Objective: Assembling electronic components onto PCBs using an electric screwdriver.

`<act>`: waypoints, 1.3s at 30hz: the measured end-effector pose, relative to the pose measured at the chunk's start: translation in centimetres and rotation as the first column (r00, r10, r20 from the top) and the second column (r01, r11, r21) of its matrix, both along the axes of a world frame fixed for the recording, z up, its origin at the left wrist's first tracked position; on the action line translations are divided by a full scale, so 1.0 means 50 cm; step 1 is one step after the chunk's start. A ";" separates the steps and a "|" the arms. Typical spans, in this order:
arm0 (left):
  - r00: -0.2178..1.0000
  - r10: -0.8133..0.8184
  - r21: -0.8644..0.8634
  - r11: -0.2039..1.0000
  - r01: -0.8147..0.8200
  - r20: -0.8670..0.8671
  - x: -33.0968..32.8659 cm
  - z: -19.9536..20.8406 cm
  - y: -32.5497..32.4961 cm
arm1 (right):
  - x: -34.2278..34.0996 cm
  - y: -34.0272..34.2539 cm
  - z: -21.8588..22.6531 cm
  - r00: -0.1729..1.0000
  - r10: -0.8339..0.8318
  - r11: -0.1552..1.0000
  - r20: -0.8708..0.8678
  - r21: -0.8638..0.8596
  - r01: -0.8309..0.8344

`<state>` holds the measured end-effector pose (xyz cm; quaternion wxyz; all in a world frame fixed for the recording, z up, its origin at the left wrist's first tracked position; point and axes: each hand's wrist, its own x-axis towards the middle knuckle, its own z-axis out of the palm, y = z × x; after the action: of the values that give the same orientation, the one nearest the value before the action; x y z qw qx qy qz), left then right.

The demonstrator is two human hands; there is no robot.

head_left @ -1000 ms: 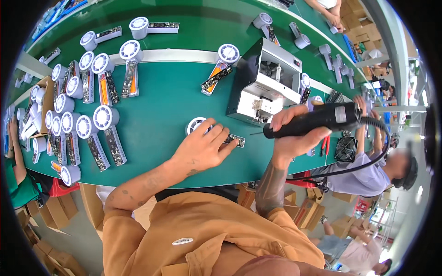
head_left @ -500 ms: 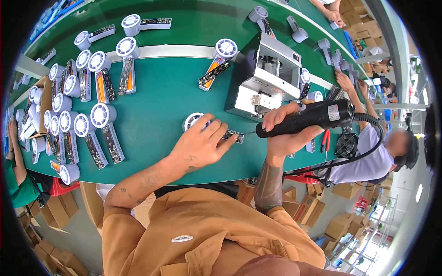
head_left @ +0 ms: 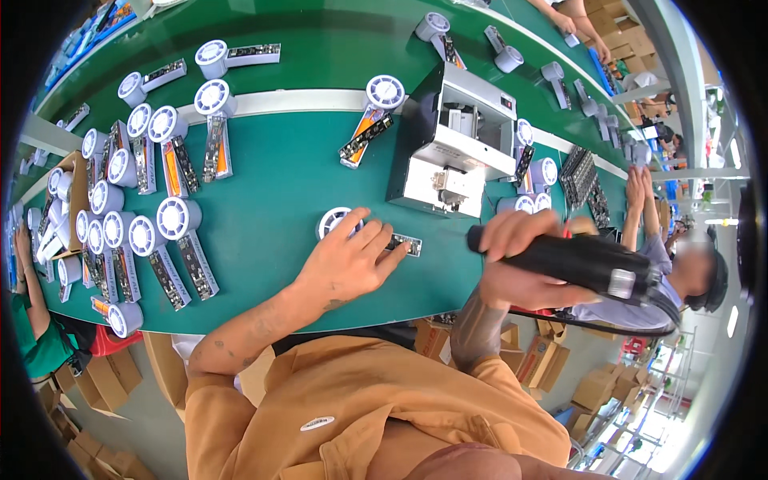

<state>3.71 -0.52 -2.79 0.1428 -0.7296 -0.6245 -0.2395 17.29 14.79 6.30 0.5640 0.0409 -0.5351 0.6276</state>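
Note:
My left hand (head_left: pixel 346 258) grips a pale grey handheld fan that lies on the green table, fingers bent over its middle. The round fan head (head_left: pixel 333 221) shows above my fingers, and the circuit board in its handle (head_left: pixel 410 245) sticks out to the right of them. In my right hand (head_left: pixel 520 260) is a black electric screwdriver (head_left: pixel 576 261), held level and slightly blurred. Its thin bit points left toward the handle's end, with a gap between them.
A silver and black box-shaped machine (head_left: pixel 456 152) stands beyond my right hand. Several similar fans (head_left: pixel 178 218) crowd the left, some beside a cardboard box (head_left: pixel 81 192). One fan with an orange part (head_left: pixel 366 128) lies ahead. A person's hands (head_left: pixel 638 188) rest at the far right.
My right hand has drawn the screwdriver right and toward me, so its bit is off the board. My left hand stays on the fan. The person at right has moved their hands together.

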 end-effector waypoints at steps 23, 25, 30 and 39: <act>1.000 0.010 0.031 0.999 -0.010 0.022 0.003 -0.007 -0.001 | 0.003 -0.027 -0.048 0.945 -0.027 0.968 0.326 -0.229 0.107; 1.000 0.016 0.029 0.999 -0.017 0.018 0.003 -0.005 0.000 | 0.000 -0.024 -0.050 0.942 -0.046 0.967 0.331 -0.222 0.125; 0.999 0.014 0.024 1.000 -0.014 0.030 0.008 -0.004 0.002 | 0.006 -0.016 -0.064 0.939 -0.054 0.966 0.340 -0.219 0.135; 0.999 -0.008 0.027 1.000 0.007 0.036 0.002 -0.009 -0.002 | 0.020 -0.051 -0.096 0.973 -0.021 0.999 0.232 -0.024 0.028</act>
<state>3.82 -0.61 -3.23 0.1402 -0.7255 -0.6209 -0.2616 18.29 12.25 1.48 0.5060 -0.0468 -0.5890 0.6284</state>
